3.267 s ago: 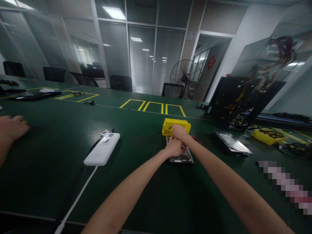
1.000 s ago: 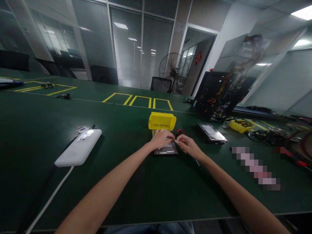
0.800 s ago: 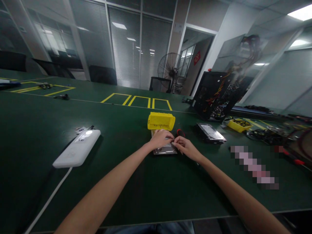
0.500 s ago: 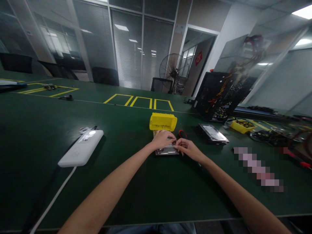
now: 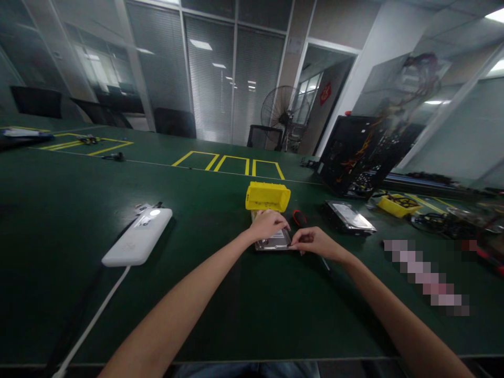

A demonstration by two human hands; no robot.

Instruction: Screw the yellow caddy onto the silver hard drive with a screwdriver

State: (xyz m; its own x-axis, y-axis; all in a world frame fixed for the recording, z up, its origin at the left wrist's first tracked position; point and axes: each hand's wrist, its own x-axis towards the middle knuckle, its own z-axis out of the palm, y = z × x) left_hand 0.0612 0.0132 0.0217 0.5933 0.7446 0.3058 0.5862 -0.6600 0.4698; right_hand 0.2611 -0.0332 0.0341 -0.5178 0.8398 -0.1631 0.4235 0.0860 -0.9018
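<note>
A silver hard drive (image 5: 275, 241) lies flat on the green table (image 5: 220, 294), just in front of a yellow parts bin (image 5: 268, 196). My left hand (image 5: 266, 226) rests on top of the drive with its fingers curled down over it. My right hand (image 5: 315, 242) is at the drive's right edge, fingertips pinched together on something too small to name. A red-and-black screwdriver handle (image 5: 300, 217) lies on the table just behind my right hand.
A white power strip (image 5: 137, 243) with its cable lies to the left. A second hard drive (image 5: 349, 216) lies to the right, with an open black computer case (image 5: 362, 157) behind it. A yellow tray (image 5: 397, 205) and cables sit far right. Yellow marked boxes (image 5: 232, 164) lie beyond.
My right hand has left the yellow bin and dropped to the drive's right edge in a pinch. My left hand stays on the drive. Another person's hand at far left is gone from view.
</note>
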